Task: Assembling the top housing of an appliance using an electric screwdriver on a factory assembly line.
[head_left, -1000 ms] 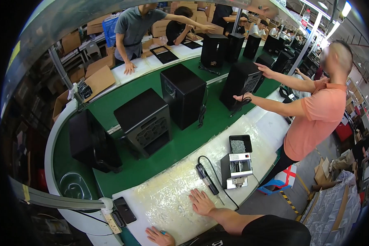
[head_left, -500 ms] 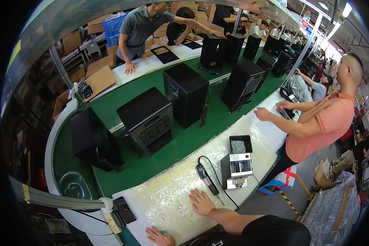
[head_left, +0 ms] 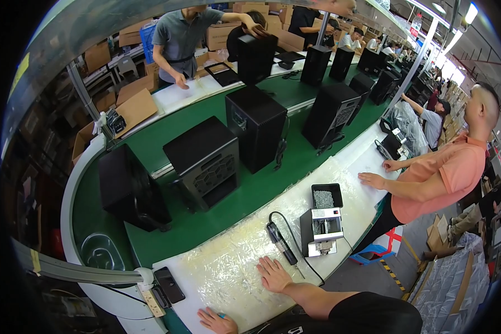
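Note:
My left hand [head_left: 217, 322] rests on the near edge of the white, film-covered worktop [head_left: 217, 261], fingers stretched out and holding nothing. Flat on the same surface lies my right hand [head_left: 274, 275], fingers spread. Just beyond it is a corded electric screwdriver [head_left: 282, 244], its bit pointing toward me; the two are apart. To the right of the tool stands a small black and silver screw feeder [head_left: 322, 231]. Behind the feeder, a black tray [head_left: 327, 196] holds many small screws. Near my left hand a dark phone [head_left: 169, 284] lies at the worktop's left edge.
Black computer cases [head_left: 203, 161] stand along the green conveyor [head_left: 250, 183] ahead. A co-worker in an orange shirt [head_left: 442, 175] stands at right, both hands on the worktop. Across the line, a co-worker in grey [head_left: 186, 42] grips another case [head_left: 256, 58]. A metal post [head_left: 83, 267] crosses lower left.
The cases on the near lane have shifted slightly right. Across the line, the co-worker in grey has pulled a case leftward. The orange-shirted co-worker's hands have lowered onto the worktop. My hands stay still.

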### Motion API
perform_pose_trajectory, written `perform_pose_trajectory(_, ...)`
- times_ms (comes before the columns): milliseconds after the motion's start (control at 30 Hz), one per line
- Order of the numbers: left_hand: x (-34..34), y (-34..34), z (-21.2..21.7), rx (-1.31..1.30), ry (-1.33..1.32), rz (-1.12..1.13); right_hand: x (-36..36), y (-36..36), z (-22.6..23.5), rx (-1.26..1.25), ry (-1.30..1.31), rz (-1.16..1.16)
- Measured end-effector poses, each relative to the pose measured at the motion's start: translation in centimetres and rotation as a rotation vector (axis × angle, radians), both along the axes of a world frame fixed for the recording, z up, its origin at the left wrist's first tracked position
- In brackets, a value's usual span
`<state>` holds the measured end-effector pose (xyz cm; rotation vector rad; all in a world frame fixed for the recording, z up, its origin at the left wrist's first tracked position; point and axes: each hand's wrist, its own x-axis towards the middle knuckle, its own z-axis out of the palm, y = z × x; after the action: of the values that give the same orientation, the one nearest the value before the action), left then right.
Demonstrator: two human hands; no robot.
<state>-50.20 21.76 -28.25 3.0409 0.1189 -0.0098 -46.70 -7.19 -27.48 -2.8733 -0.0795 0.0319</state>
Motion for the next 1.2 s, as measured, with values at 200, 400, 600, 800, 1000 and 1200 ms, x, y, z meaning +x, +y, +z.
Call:
perform_pose_trajectory(200,-0.04,0.08,-0.11,-0.004,-0.004,-0.005,-0.02,0.05,-0.07,0.0,-0.011,-0.001)
perform_pose_trajectory(400,-0.1,0.19,-0.31,-0.005,0.005,-0.004,0.02,0.07,-0.05,0.009,-0.023,-0.003)
perform_pose_trajectory(600,0.0,0.07,-0.05,-0.007,0.014,-0.002,0.03,0.03,-0.11,0.021,-0.029,-0.005)
perform_pose_trajectory(800,-0.01,0.11,-0.01,-0.009,0.017,0.003,0.01,0.07,-0.21,-0.016,0.007,-0.004)
perform_pose_trajectory(1000,0.1,0.07,0.22,-0.012,0.041,0.008,0.09,0.11,0.08,-0.021,0.002,0.0)
perform_pose_trajectory(1200,0.13,0.09,0.23,-0.015,0.046,0.006,0.11,0.11,0.04,-0.026,-0.002,0.001)
